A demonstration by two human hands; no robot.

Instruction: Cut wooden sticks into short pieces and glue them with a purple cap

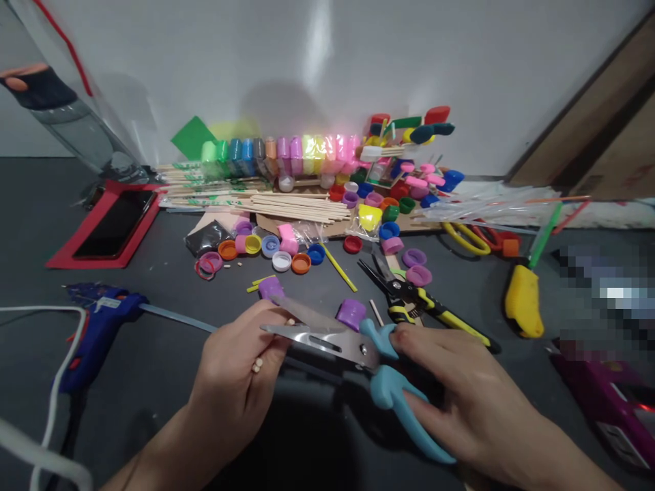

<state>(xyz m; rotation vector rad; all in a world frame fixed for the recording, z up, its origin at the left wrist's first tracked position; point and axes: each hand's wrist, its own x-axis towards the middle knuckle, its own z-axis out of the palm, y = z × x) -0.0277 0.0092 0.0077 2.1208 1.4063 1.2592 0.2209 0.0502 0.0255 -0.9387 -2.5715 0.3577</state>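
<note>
Progress: some cutting seems done, as short pale pieces (pixel 226 266) lie on the dark-grey table (pixel 168 341); the thin round wooden sticks (pixel 257 366) seem not yet all cut.
Place: steel scissors (pixel 353 346) with light-blue plastic handles, above the table, blades apart around one stick end.
Direction: tips leftward, long axis rising slightly to left.
Left grip (pixel 225 372): closed around sticks.
Right grip (pixel 475 389): gripping handles.

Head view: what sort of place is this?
Probably a craft table: the right hand holds scissors, and a glue gun and a row of wooden sticks lie nearby.
</note>
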